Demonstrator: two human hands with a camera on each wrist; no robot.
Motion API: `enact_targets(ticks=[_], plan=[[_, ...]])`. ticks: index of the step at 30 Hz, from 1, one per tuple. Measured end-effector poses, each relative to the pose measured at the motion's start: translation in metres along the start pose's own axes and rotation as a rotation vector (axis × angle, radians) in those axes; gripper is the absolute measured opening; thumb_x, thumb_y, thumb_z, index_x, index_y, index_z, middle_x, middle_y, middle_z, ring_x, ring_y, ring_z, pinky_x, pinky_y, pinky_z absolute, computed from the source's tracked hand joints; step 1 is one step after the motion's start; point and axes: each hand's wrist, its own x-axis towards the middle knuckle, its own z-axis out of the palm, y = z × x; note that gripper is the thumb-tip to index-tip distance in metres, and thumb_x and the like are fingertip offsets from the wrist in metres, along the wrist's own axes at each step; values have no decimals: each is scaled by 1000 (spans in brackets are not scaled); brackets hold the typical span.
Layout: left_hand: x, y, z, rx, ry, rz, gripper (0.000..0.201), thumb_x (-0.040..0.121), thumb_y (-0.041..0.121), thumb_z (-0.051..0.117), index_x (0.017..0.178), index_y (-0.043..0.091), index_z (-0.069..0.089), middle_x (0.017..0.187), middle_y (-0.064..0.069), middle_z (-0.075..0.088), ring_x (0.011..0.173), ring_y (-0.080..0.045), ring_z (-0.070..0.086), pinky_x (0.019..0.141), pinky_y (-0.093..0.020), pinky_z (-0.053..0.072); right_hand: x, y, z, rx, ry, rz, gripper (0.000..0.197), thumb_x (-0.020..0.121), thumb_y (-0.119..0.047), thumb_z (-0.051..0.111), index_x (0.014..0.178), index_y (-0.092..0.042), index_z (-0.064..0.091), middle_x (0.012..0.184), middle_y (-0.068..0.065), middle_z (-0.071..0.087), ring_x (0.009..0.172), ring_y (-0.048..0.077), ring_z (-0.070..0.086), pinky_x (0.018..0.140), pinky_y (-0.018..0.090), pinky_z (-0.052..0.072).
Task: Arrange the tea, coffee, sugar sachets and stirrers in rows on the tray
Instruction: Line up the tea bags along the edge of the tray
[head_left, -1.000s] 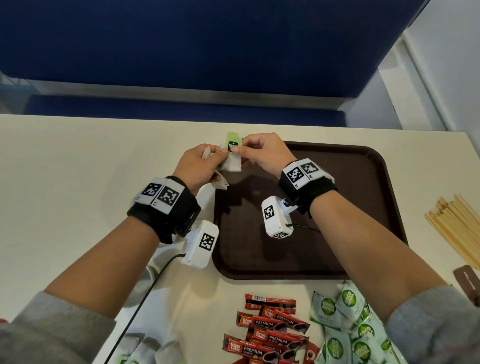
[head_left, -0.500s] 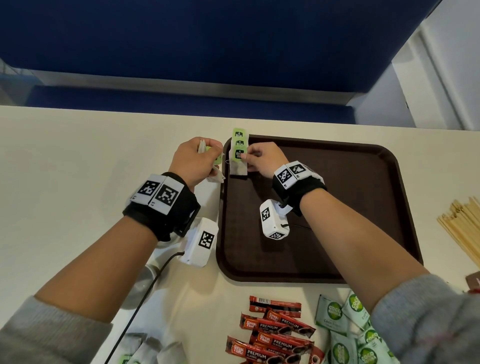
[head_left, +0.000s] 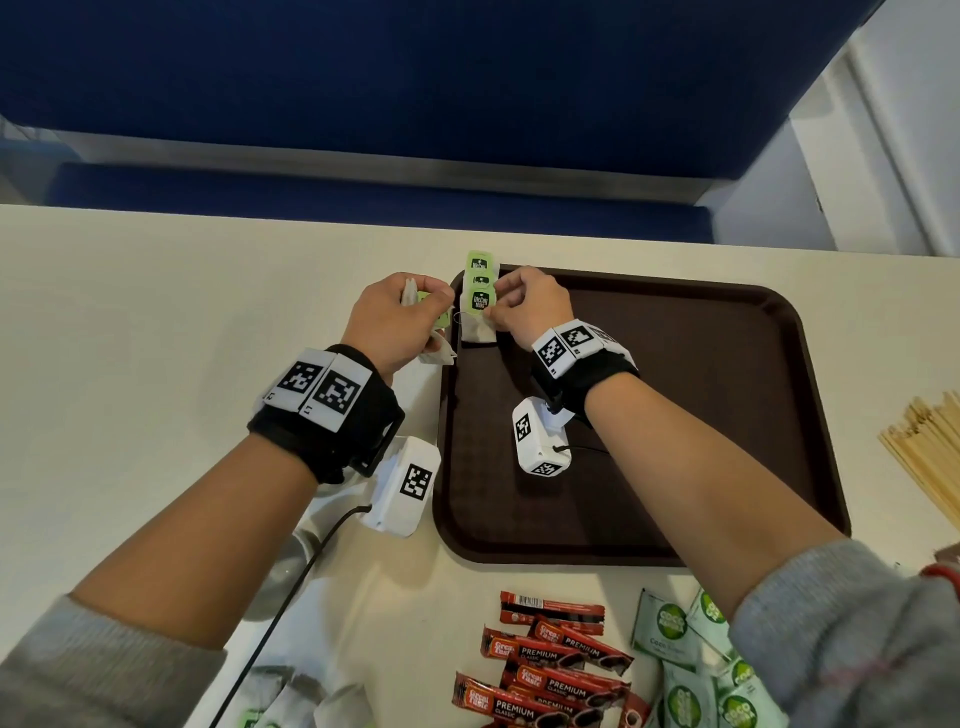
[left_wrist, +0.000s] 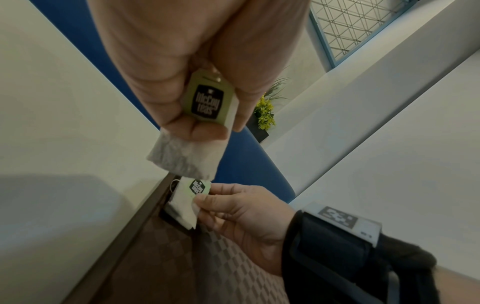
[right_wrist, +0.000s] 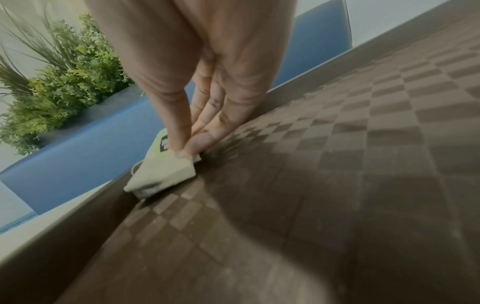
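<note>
A brown tray (head_left: 727, 415) lies on the cream table. At its far left corner my right hand (head_left: 493, 306) pinches a white tea bag (head_left: 477, 327) with a green tag (head_left: 480, 301), its lower edge touching the tray floor (right_wrist: 337, 164); two more green tags (head_left: 480, 265) lie above it over the rim. The same tea bag (right_wrist: 161, 170) shows in the right wrist view. Just left of the tray, my left hand (head_left: 431, 306) grips a bundle of tea bags (left_wrist: 187, 156) with a green tag (left_wrist: 207, 101).
Near the front edge lie red coffee sachets (head_left: 556, 660), green-and-white sugar sachets (head_left: 685, 649) and more tea bags (head_left: 291, 696). Wooden stirrers (head_left: 930, 452) lie right of the tray. A blue bench back stands beyond the table.
Both hands moved from above the tray's left edge down toward its far left corner. The right hand brought one tea bag down onto the tray; the left hand stayed beside the rim with its bundle.
</note>
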Motion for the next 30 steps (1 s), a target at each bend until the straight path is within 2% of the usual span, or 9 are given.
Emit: enact_targets(ticks=[7,11,15,19,22,24,26,28,30], plan=[[1,-1,1,-17,5,-37,7,91,12,56,96,18,58,90,-6,57,62,-18,56,63,-29,49,0,3,2,-22,25,14,30,77,-15,76,101,-15,58,89,-1,61,82,10,57,70,20,45],[1,-1,2,-34,-8,-57,20,91,4,48,106,15,55,87,-4,55,61,-16,55,61,-26,50,-1,3,3,-22,18,24,31,77,-14,75,104,-14,59,88,-3,61,82,9,57,72,20,43],[1,-3,4,-45,-7,-68,26,91,0,47,111,15,51,88,-4,53,64,-16,56,61,-26,50,-2,4,0,-16,29,14,29,78,-14,74,103,-15,59,82,-7,59,80,7,56,63,13,42],[-1,-4,4,-68,-17,-84,33,88,-2,55,113,18,47,93,-7,54,68,-17,60,63,-25,53,-8,0,-5,16,61,-61,18,83,-21,70,98,-14,63,83,-5,62,82,11,60,79,26,52],[-4,-5,4,-73,-36,-88,40,85,-3,62,116,18,45,105,-13,58,81,-20,65,70,-27,56,-16,-10,-10,65,-62,-125,18,87,-37,63,90,-19,66,88,-1,68,82,15,67,86,36,55],[-7,-5,5,-77,-49,-79,44,83,-2,66,115,19,45,119,-18,56,95,-26,66,74,-28,56,-23,-17,-14,99,-205,-143,23,87,-40,62,91,-18,68,86,-1,68,76,12,68,83,33,56],[-9,-4,7,-75,-53,-64,45,82,-2,68,113,20,44,125,-19,53,100,-28,64,74,-28,56,-28,-21,-17,129,-283,-175,17,84,-32,68,91,-16,69,83,0,66,72,11,65,75,26,56],[-11,-3,9,-79,-59,-51,43,82,-2,68,112,17,45,122,-18,54,94,-24,63,69,-24,56,-33,-24,-20,146,-306,-194,7,82,-22,72,84,-18,67,80,1,65,71,11,62,70,22,55],[-13,-3,11,-85,-78,-45,39,82,-1,68,112,12,47,116,-17,57,91,-21,63,67,-21,56,-34,-25,-22,195,-309,-180,11,82,-14,71,78,-21,63,78,1,64,66,8,62,65,18,54]])
